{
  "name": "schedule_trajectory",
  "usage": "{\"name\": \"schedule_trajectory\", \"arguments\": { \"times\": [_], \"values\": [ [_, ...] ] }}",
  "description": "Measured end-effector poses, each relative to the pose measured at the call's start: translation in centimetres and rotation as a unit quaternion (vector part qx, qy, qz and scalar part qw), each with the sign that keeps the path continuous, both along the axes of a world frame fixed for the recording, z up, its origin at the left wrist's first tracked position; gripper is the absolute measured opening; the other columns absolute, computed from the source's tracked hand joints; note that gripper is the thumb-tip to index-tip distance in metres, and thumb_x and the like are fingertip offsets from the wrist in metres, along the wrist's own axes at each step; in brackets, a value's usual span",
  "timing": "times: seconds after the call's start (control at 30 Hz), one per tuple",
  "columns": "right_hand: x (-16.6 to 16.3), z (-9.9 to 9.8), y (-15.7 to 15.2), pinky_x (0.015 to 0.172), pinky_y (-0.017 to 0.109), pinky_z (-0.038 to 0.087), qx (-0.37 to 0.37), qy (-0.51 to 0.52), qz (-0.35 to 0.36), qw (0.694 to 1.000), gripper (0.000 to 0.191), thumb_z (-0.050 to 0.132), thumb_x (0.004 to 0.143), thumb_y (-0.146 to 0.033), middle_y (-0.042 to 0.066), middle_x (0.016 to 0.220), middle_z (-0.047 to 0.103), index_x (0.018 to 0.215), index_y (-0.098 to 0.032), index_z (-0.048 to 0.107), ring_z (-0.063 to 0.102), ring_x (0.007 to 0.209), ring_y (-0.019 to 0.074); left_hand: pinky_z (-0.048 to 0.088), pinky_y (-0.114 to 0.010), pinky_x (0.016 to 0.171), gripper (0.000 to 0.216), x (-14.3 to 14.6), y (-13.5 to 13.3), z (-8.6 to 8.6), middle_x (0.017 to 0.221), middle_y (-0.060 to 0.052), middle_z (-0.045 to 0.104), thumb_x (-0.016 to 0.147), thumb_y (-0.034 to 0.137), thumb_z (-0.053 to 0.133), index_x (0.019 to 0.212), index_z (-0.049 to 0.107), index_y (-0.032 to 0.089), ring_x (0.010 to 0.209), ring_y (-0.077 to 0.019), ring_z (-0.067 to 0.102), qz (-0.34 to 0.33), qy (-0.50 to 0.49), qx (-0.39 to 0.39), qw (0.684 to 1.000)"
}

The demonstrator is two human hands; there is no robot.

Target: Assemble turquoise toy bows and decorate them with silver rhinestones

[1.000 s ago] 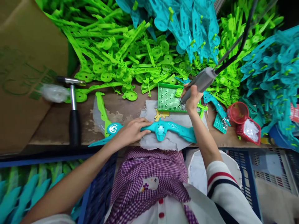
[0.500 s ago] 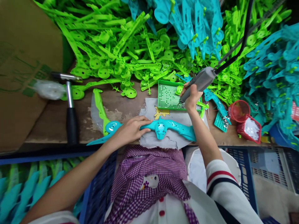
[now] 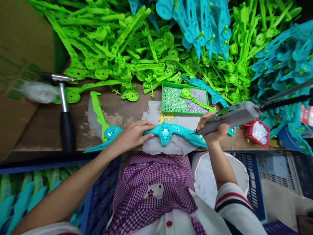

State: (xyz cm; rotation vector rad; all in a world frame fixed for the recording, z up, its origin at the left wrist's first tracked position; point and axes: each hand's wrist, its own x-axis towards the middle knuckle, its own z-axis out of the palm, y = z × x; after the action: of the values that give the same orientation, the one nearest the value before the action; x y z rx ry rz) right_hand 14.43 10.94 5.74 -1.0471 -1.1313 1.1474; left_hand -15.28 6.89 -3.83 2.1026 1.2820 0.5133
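Observation:
A long teal plastic toy bow (image 3: pixel 165 134) lies across a grey cloth (image 3: pixel 156 147) at the table's front edge. My left hand (image 3: pixel 134 134) grips its left part, thumb below and fingers above. In my right hand (image 3: pixel 215 130) is a grey electric screwdriver (image 3: pixel 232 117), fingers wrapped round its body. Its tip points left and down at the right arm of the bow; whether it touches, I cannot tell. Behind the cloth stands a green tray (image 3: pixel 171 99) of small metal screws, with a lime green plastic part (image 3: pixel 195 100) lying across it.
A hammer (image 3: pixel 65 124) lies at the left beside a cardboard box (image 3: pixel 22 81). Lime green parts (image 3: pixel 105 49) heap along the back, with teal parts (image 3: pixel 202 29) among them. At the right sits a red basket (image 3: pixel 258 132) of white pieces. A blue crate (image 3: pixel 102 195) stands below.
My right hand has brought the screwdriver from over the screw tray toward me and right, down to the bow's right arm. My left hand keeps its hold on the bow.

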Motion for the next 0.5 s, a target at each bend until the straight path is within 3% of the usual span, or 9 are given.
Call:
{"name": "schedule_trajectory", "arguments": {
  "times": [0.13,0.33,0.5],
  "values": [
    [0.0,-1.0,0.3,0.035,0.026,0.038,0.011,0.042,-0.007,0.999,0.069,0.058,0.059,-0.088,-0.004,0.048,0.049,0.076,-0.022,0.064,0.048,0.037,0.013,0.05,-0.04,0.099,0.044,0.1,0.0,0.2,0.119,-0.009,0.069,0.095,0.049,0.057,0.131,0.068,0.025,0.109,-0.0266,0.064,0.0,0.0,0.001,1.0],
    [-0.2,-0.8,1.1,0.035,0.028,0.038,0.012,0.022,-0.005,1.0,0.068,0.053,0.063,-0.089,-0.004,0.049,0.049,0.078,-0.022,0.062,0.049,0.037,0.0136,0.05,-0.04,0.098,0.046,0.0,0.1,0.1,0.119,-0.008,0.069,0.095,0.052,0.056,0.132,0.067,0.027,0.108,-0.0263,0.064,0.002,-0.004,-0.008,1.0],
    [-3.2,-1.2,6.6,0.039,0.028,0.042,0.087,0.023,-0.07,0.994,0.065,0.057,0.064,-0.088,-0.005,0.052,0.048,0.078,-0.024,0.059,0.052,0.04,0.0132,0.049,-0.041,0.1,0.048,0.1,0.1,0.3,0.121,-0.009,0.068,0.095,0.053,0.056,0.132,0.067,0.025,0.109,-0.0264,0.064,0.005,0.01,-0.012,1.0]
  ]
}}
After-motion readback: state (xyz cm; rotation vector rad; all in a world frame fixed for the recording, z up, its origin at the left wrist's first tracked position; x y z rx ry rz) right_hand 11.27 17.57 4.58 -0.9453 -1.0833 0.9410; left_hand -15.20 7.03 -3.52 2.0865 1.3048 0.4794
